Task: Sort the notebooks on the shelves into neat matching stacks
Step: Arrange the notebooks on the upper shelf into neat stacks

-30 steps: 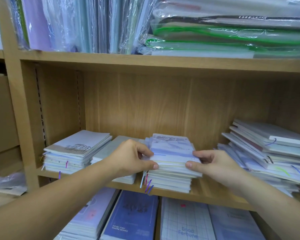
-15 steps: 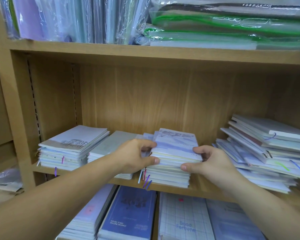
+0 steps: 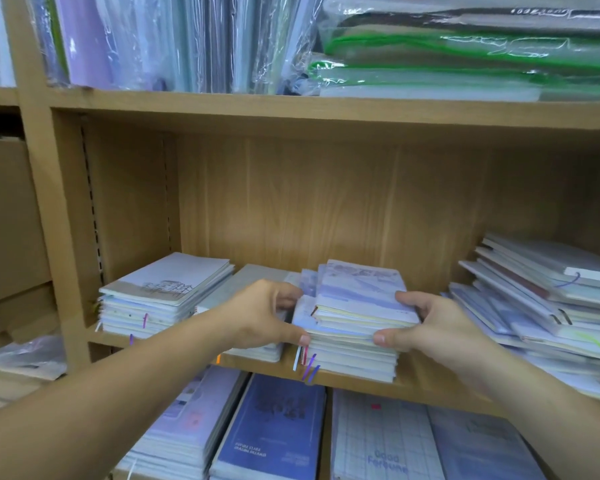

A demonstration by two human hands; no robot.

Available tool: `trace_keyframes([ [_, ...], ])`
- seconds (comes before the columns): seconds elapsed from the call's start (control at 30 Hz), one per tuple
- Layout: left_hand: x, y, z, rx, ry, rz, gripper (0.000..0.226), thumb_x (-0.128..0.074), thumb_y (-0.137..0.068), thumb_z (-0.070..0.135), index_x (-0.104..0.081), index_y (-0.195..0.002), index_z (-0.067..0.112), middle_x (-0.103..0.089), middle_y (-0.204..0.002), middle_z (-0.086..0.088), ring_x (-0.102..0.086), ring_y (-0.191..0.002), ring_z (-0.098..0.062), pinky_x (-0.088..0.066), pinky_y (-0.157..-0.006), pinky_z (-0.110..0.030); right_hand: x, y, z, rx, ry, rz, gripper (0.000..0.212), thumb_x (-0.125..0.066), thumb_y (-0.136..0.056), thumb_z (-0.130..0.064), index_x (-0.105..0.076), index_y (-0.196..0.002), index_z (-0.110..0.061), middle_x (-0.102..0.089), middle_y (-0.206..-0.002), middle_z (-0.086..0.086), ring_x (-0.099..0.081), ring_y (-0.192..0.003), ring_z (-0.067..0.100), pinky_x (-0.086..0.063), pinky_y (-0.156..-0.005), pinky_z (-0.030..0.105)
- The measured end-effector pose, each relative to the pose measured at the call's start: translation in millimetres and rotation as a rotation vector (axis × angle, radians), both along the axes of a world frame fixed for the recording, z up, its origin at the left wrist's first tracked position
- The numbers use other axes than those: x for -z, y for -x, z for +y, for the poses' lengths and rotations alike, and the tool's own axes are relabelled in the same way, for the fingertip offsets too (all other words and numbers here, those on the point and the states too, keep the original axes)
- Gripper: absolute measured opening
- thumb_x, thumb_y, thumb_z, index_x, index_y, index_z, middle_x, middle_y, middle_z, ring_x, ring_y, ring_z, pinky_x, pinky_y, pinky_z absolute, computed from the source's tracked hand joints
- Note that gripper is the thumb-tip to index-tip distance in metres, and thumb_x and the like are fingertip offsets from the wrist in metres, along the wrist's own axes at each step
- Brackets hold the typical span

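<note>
At the bottom of the frame, on the lower level, lie a blue notebook (image 3: 271, 431) and, right of it, a grid-covered one (image 3: 378, 441). Above them runs the middle shelf (image 3: 413, 389). Both hands clasp the middle stack (image 3: 357, 306) at frame centre. The left hand (image 3: 260, 317) has its thumb on the front edge and its fingers curled over the left side. The right hand (image 3: 430, 327) grips the right side the same way, thumb in front and fingers on top. The upper books sit askew on the lower ones, and purple ribbons (image 3: 310, 370) hang over the shelf edge. Just left is a grey stack (image 3: 243, 282), then a neater white stack (image 3: 163, 292). At right a pile (image 3: 541, 306) sprawls unevenly. Along the top of the frame are upright sleeves (image 3: 174, 43) and flat green-trimmed packets (image 3: 465, 57).
</note>
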State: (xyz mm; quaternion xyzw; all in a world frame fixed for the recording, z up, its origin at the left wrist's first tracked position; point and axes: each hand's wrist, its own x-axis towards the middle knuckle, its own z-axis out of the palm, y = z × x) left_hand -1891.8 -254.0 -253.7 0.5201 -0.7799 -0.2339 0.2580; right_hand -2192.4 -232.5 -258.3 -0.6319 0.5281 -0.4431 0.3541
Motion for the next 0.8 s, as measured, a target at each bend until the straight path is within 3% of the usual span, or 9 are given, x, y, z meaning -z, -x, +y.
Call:
trace_keyframes([
  [0.13, -5.2, 1.8, -0.1, 0.002, -0.058, 0.023, 0.107, -0.096, -0.069, 0.028, -0.036, -0.157, 0.023, -0.062, -0.14, 0.013, -0.056, -0.125, 0.007, -0.038, -0.104, -0.013, 0.9, -7.8, -1.1, -0.015, 0.018, 0.023, 0.107, -0.103, -0.051, -0.03, -0.053, -0.145, -0.016, -0.06, -0.137, -0.006, -0.058, -0.121, 0.007, -0.041, -0.104, 0.023],
  [0.23, -3.8, 3.8, -3.7, 0.037, -0.084, 0.068, 0.099, -0.093, -0.074, 0.016, -0.038, -0.156, 0.025, -0.07, -0.106, 0.025, -0.06, -0.101, 0.022, -0.039, -0.083, 0.003, 0.8, -11.0, -0.7, -0.03, 0.033, 0.029, 0.098, -0.099, -0.061, -0.02, -0.052, -0.146, -0.015, -0.059, -0.136, -0.007, -0.057, -0.113, -0.001, -0.04, -0.093, 0.013],
  [0.4, -3.8, 12.0, -2.3, 0.073, -0.082, 0.071, 0.064, -0.085, -0.08, 0.004, -0.058, -0.133, 0.027, -0.076, -0.109, 0.019, -0.068, -0.106, 0.007, -0.049, -0.102, -0.017, 1.9, -9.8, 1.2, -0.03, 0.042, 0.037, 0.098, -0.098, -0.063, -0.022, -0.05, -0.149, -0.016, -0.059, -0.137, -0.008, -0.057, -0.118, 0.001, -0.041, -0.091, 0.011],
  [0.5, -7.7, 13.6, -2.9, 0.064, -0.08, 0.115, 0.051, -0.084, -0.083, 0.004, -0.049, -0.108, 0.033, -0.068, -0.083, 0.03, -0.059, -0.077, 0.028, -0.041, -0.072, 0.005, 2.5, -3.2, 4.5, -0.024, 0.027, 0.002, 0.102, -0.1, -0.057, -0.031, -0.052, -0.146, -0.024, -0.06, -0.137, -0.01, -0.056, -0.125, 0.006, -0.044, -0.105, 0.023],
  [0.57, -9.5, 13.4, 0.4, 0.052, -0.032, 0.117, 0.049, -0.084, -0.084, 0.011, -0.053, -0.116, 0.033, -0.064, -0.09, 0.028, -0.056, -0.073, 0.03, -0.039, -0.068, 0.006, 2.6, -1.3, 6.0, -0.017, 0.009, -0.035, 0.093, -0.099, -0.06, -0.024, -0.055, -0.142, -0.022, -0.067, -0.123, -0.015, -0.061, -0.116, 0.0, -0.047, -0.097, 0.017],
  [0.63, -6.9, 15.7, -0.9, 0.064, -0.024, 0.104, 0.05, -0.085, -0.083, 0.02, -0.061, -0.128, 0.021, -0.075, -0.095, 0.012, -0.066, -0.089, 0.015, -0.05, -0.083, -0.005, 1.3, -5.0, 7.9, -0.002, 0.004, -0.062, 0.079, -0.093, -0.069, -0.008, -0.056, -0.139, -0.015, -0.068, -0.1, -0.024, -0.067, -0.092, -0.011, -0.048, -0.074, 0.004],
  [0.67, -7.1, 18.4, 0.4, 0.067, -0.024, 0.099, 0.053, -0.085, -0.08, 0.028, -0.063, -0.128, 0.018, -0.077, -0.101, 0.002, -0.071, -0.1, -0.002, -0.055, -0.095, -0.023, 2.1, -7.3, 7.8, 0.016, 0.007, -0.067, 0.079, -0.09, -0.072, -0.003, -0.054, -0.142, -0.008, -0.067, -0.098, -0.024, -0.066, -0.086, -0.013, -0.047, -0.068, 0.001],
  [0.73, -4.8, 21.7, -0.8, 0.077, -0.019, 0.103, 0.066, -0.081, -0.07, 0.043, -0.062, -0.127, 0.014, -0.075, -0.114, -0.012, -0.069, -0.113, -0.03, -0.053, -0.104, -0.05, 2.7, -8.9, 6.9, 0.053, 0.007, -0.08, 0.087, -0.09, -0.072, -0.002, -0.047, -0.147, -0.001, -0.064, -0.103, -0.018, -0.061, -0.087, -0.013, -0.045, -0.065, -0.001],
  [0.8, 0.2, 23.5, -4.5, 0.084, -0.022, 0.114, 0.081, -0.08, -0.066, 0.046, -0.057, -0.136, 0.013, -0.073, -0.118, -0.013, -0.068, -0.114, -0.032, -0.052, -0.105, -0.053, 4.0, -7.4, 3.9, 0.085, 0.024, -0.088, 0.09, -0.092, -0.069, -0.004, -0.048, -0.147, -0.001, -0.067, -0.113, -0.01, -0.061, -0.095, -0.007, -0.046, -0.076, 0.003],
])
